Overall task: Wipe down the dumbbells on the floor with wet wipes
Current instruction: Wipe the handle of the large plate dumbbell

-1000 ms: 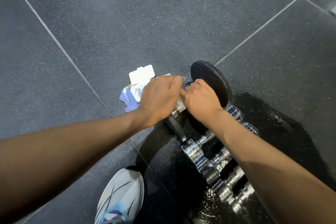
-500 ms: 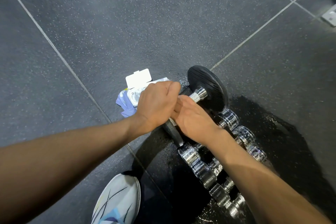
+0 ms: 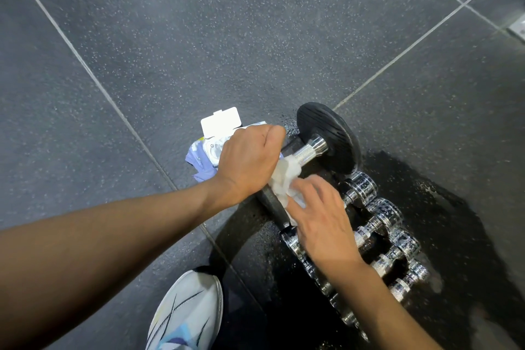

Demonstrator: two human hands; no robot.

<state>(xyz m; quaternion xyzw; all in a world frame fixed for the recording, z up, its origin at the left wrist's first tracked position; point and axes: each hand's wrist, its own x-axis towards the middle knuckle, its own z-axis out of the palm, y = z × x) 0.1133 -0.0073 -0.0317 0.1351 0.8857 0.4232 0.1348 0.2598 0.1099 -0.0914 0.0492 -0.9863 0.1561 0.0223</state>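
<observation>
A black-plated dumbbell (image 3: pixel 332 139) lies on the dark floor, its knurled chrome handle (image 3: pixel 306 153) bare at the far end. My left hand (image 3: pixel 250 162) grips the dumbbell at the handle's left side, fingers curled over it. A crumpled white wet wipe (image 3: pixel 284 179) is wrapped on the handle's near part. My right hand (image 3: pixel 321 216), blurred by motion, holds the wipe against the handle close to the near plate (image 3: pixel 272 204). Several small chrome dumbbells (image 3: pixel 377 224) lie in a row just right of my right hand.
An open pack of wet wipes (image 3: pixel 210 150) with its white lid (image 3: pixel 221 122) up lies behind my left hand. A wet dark patch (image 3: pixel 426 207) spreads around the chrome dumbbells. My white shoe (image 3: pixel 184 312) stands at the bottom.
My right hand has slid with the wipe down the handle, from the far plate toward the near one, baring the chrome handle. My left hand has kept its grip.
</observation>
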